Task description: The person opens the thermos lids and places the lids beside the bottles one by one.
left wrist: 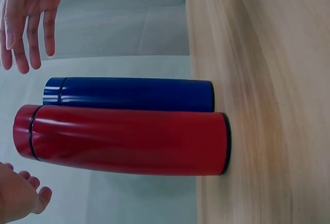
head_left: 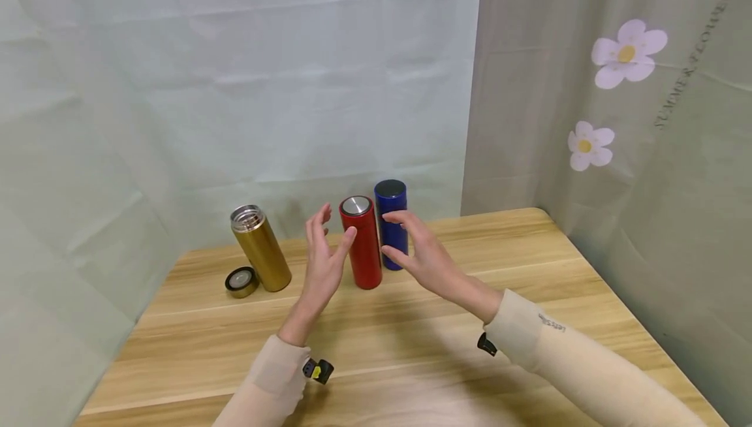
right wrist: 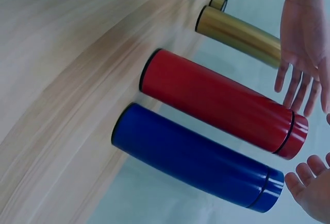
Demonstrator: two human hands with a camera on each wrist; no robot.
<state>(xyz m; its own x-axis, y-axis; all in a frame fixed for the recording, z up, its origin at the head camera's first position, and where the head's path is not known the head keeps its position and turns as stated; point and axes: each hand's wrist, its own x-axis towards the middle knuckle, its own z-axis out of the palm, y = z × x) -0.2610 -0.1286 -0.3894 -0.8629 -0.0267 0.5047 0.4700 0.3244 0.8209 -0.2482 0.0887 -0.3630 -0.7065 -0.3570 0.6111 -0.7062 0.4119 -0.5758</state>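
A red thermos bottle with a silver-topped lid stands upright on the table, between my two hands. My left hand is raised at its left side, fingers loosely bent and thumb apart, holding nothing. On the other side my right hand hovers with thumb and fingers spread, also bare; it overlaps a blue thermos bottle in the head view. That blue bottle, lid on, stands just behind and right of the red one. In the right wrist view, the fingers of my right hand show near the blue bottle's lid end.
To the left stands a gold thermos bottle with its mouth uncovered. Its gold lid lies beside it, inner side up. The wooden table ends at a pale curtain behind, and a flowered curtain hangs at the right.
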